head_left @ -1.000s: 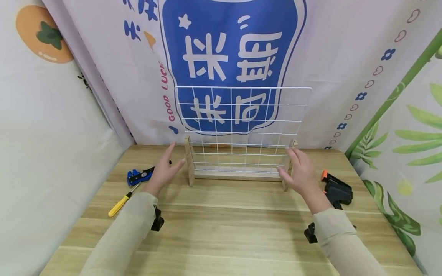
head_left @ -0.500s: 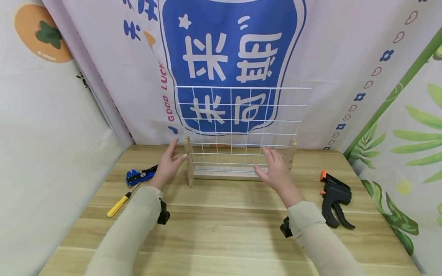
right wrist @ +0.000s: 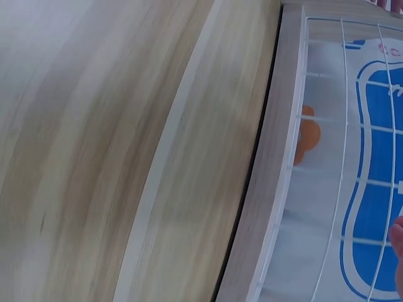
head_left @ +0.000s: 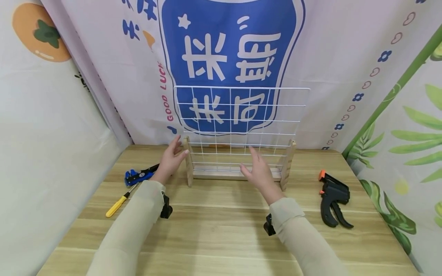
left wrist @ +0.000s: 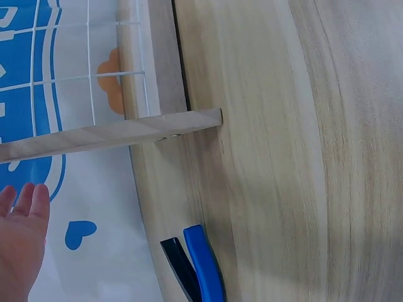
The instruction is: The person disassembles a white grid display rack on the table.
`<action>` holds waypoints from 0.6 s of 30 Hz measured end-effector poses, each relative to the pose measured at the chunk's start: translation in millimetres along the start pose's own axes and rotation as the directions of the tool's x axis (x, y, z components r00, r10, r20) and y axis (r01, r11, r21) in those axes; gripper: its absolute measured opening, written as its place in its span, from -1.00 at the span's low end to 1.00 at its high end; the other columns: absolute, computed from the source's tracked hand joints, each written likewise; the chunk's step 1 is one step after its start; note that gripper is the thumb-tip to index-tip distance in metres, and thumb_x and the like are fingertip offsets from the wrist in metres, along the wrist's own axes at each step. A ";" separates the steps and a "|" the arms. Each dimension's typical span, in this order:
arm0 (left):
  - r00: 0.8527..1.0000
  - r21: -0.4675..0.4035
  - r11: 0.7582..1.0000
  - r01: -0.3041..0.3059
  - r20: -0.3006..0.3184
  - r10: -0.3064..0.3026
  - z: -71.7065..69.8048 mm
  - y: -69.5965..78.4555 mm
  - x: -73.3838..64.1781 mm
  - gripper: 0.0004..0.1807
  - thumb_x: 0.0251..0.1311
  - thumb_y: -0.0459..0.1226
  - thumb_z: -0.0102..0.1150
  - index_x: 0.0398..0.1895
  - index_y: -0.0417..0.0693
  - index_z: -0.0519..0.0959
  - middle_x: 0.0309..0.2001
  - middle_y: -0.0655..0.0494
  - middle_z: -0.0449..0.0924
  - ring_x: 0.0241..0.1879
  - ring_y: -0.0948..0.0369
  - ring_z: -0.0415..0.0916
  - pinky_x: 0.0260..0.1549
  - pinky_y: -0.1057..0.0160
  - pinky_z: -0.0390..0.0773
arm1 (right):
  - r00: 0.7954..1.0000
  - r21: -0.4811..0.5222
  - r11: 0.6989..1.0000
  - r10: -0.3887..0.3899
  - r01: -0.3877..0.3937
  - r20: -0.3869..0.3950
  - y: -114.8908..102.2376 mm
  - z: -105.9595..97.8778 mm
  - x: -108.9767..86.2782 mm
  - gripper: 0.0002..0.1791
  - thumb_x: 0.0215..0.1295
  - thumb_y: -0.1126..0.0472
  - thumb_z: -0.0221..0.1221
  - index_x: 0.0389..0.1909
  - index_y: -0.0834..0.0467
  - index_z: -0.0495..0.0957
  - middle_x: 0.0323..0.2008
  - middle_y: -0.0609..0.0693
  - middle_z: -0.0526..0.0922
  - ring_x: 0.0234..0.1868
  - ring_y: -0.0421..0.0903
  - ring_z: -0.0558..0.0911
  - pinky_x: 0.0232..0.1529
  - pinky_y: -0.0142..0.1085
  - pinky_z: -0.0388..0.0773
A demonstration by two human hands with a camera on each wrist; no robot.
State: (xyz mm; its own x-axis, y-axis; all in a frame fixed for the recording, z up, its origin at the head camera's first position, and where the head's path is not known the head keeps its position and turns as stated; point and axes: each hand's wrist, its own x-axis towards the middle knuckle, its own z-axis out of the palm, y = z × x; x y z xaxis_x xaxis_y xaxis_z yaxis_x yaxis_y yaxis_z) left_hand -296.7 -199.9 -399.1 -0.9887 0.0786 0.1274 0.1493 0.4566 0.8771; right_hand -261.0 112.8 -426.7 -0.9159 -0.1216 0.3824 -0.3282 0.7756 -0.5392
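Note:
A white wire grid panel point(head_left: 230, 120) stands upright in a wooden stand with a left post point(head_left: 188, 163), a right post point(head_left: 288, 165) and a base bar point(head_left: 221, 175). My left hand point(head_left: 170, 161) is beside the left post, fingers extended, thumb tip right at the post's edge. In the left wrist view the fingers point(left wrist: 24, 204) show just below the wooden post point(left wrist: 113, 135). My right hand point(head_left: 258, 170) is in front of the grid's lower right part, fingers loosely extended and holding nothing. Only a fingertip of it point(right wrist: 398, 238) shows in the right wrist view, over the grid.
Left of the stand lie a blue and black wire stripper point(head_left: 139, 176) and a yellow-handled screwdriver point(head_left: 117, 206). A black clamp with orange tips point(head_left: 334, 197) lies at the right. A printed cloth point(head_left: 324, 57) hangs behind the wooden table point(head_left: 221, 234).
My right hand has moved left from the right post to in front of the grid. My left hand has shifted slightly right and up, closer to the left post.

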 end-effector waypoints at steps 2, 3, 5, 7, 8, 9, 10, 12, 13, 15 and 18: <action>1.000 -0.019 1.000 0.000 0.000 0.000 1.0 0.0 0.8 -0.25 0.31 -0.21 0.03 0.47 0.14 -0.10 0.39 -0.23 0.04 0.32 -0.11 0.14 0.26 -0.04 0.30 | 1.000 0.020 0.999 0.028 -0.028 -0.001 -3.1 3.8 1.8 -0.18 0.20 -0.01 0.16 0.38 0.18 0.03 0.21 0.35 0.32 0.17 0.31 0.37 0.14 0.16 0.41; 1.000 -0.034 0.999 -0.003 -0.002 0.003 2.0 -0.8 1.8 -0.26 0.31 -0.22 0.02 0.47 0.12 -0.09 0.39 -0.24 0.05 0.32 -0.11 0.15 0.27 -0.04 0.29 | 0.999 0.029 0.999 0.040 -0.040 -0.002 -4.5 5.4 2.5 -0.18 0.20 -0.01 0.16 0.39 0.18 0.02 0.22 0.35 0.31 0.18 0.30 0.36 0.15 0.15 0.41; 1.000 -0.061 0.998 -0.004 -0.008 0.004 3.5 -2.1 3.2 -0.28 0.31 -0.24 0.02 0.46 0.08 -0.05 0.38 -0.25 0.07 0.31 -0.11 0.16 0.27 -0.03 0.29 | 0.998 0.051 0.997 0.062 -0.062 -0.001 -7.3 9.6 4.4 -0.17 0.20 0.00 0.15 0.39 0.17 -0.01 0.24 0.34 0.28 0.21 0.29 0.34 0.20 0.13 0.37; 1.000 -0.076 0.997 -0.002 -0.009 0.001 5.2 -2.8 4.6 -0.30 0.31 -0.25 0.02 0.45 0.07 -0.03 0.38 -0.24 0.07 0.31 -0.11 0.16 0.27 -0.03 0.29 | 0.996 0.071 0.994 0.084 -0.084 -0.003 -9.1 13.9 6.2 -0.16 0.20 0.02 0.16 0.40 0.18 -0.03 0.25 0.34 0.27 0.22 0.28 0.32 0.23 0.10 0.35; 1.000 -0.079 0.997 0.000 -0.009 -0.001 6.1 -2.9 5.6 -0.30 0.32 -0.24 0.02 0.45 0.06 -0.02 0.38 -0.23 0.07 0.31 -0.11 0.16 0.27 -0.02 0.29 | 0.996 0.082 0.992 0.094 -0.094 -0.003 -10.0 15.8 7.0 -0.15 0.19 0.03 0.17 0.40 0.17 -0.04 0.26 0.33 0.26 0.23 0.27 0.32 0.24 0.09 0.34; 1.000 -0.082 0.997 0.005 -0.006 -0.006 6.8 -2.8 6.5 -0.31 0.32 -0.24 0.01 0.45 0.07 -0.02 0.38 -0.21 0.07 0.32 -0.10 0.15 0.27 -0.01 0.28 | 0.995 0.089 0.991 0.102 -0.102 0.002 -10.7 17.5 8.0 -0.14 0.19 0.03 0.17 0.40 0.17 -0.05 0.26 0.33 0.25 0.23 0.27 0.31 0.25 0.08 0.33; 1.000 -0.085 0.996 0.004 -0.001 -0.004 7.2 -2.1 7.2 -0.30 0.32 -0.24 0.01 0.46 0.07 -0.03 0.39 -0.21 0.06 0.32 -0.10 0.15 0.28 -0.02 0.28 | 0.994 0.094 0.990 0.108 -0.108 0.004 -11.3 19.4 9.1 -0.14 0.19 0.04 0.17 0.40 0.18 -0.06 0.26 0.33 0.25 0.23 0.27 0.31 0.25 0.07 0.32; 1.000 -0.076 0.997 -0.001 -0.003 0.001 7.9 -1.4 9.5 -0.30 0.32 -0.24 0.01 0.45 0.04 -0.03 0.38 -0.22 0.07 0.32 -0.10 0.15 0.29 -0.01 0.27 | 0.994 0.098 0.989 0.114 -0.113 0.003 -12.5 22.8 11.2 -0.12 0.19 0.04 0.18 0.40 0.20 -0.07 0.25 0.34 0.27 0.22 0.28 0.33 0.25 0.07 0.34; 1.000 -0.074 0.997 -0.010 -0.008 0.009 8.3 -1.0 11.0 -0.30 0.32 -0.25 0.01 0.45 0.00 -0.03 0.37 -0.23 0.09 0.32 -0.10 0.15 0.30 0.00 0.25 | 0.994 0.100 0.989 0.113 -0.112 0.000 -13.1 24.1 12.2 -0.12 0.18 0.05 0.18 0.40 0.21 -0.07 0.24 0.35 0.28 0.21 0.28 0.34 0.24 0.06 0.35; 1.000 -0.072 0.997 -0.022 -0.009 0.021 9.2 -0.3 14.2 -0.30 0.31 -0.27 0.02 0.45 -0.07 -0.04 0.35 -0.27 0.11 0.32 -0.11 0.15 0.31 0.01 0.24 | 0.994 0.097 0.990 0.104 -0.102 -0.012 -13.9 26.3 13.5 -0.12 0.18 0.06 0.19 0.40 0.24 -0.07 0.22 0.36 0.30 0.20 0.28 0.35 0.24 0.06 0.36; 1.000 -0.071 0.997 -0.020 -0.020 0.019 10.2 1.7 17.2 -0.31 0.32 -0.26 0.01 0.44 -0.12 -0.03 0.34 -0.29 0.12 0.31 -0.10 0.15 0.32 0.03 0.22 | 0.995 0.098 0.992 0.088 -0.084 -0.041 -15.2 27.6 15.1 -0.12 0.17 0.09 0.21 0.38 0.29 -0.06 0.21 0.37 0.31 0.17 0.29 0.38 0.22 0.03 0.38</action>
State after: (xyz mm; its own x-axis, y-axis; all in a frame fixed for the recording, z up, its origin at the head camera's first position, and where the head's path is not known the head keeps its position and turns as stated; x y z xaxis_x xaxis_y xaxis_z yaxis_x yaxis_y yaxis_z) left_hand -313.3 -188.8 -400.1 -0.9858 0.0692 0.1530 0.1679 0.3909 0.9050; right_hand -276.2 82.2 -433.5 -0.9312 -0.0275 0.3635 -0.2712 0.7184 -0.6406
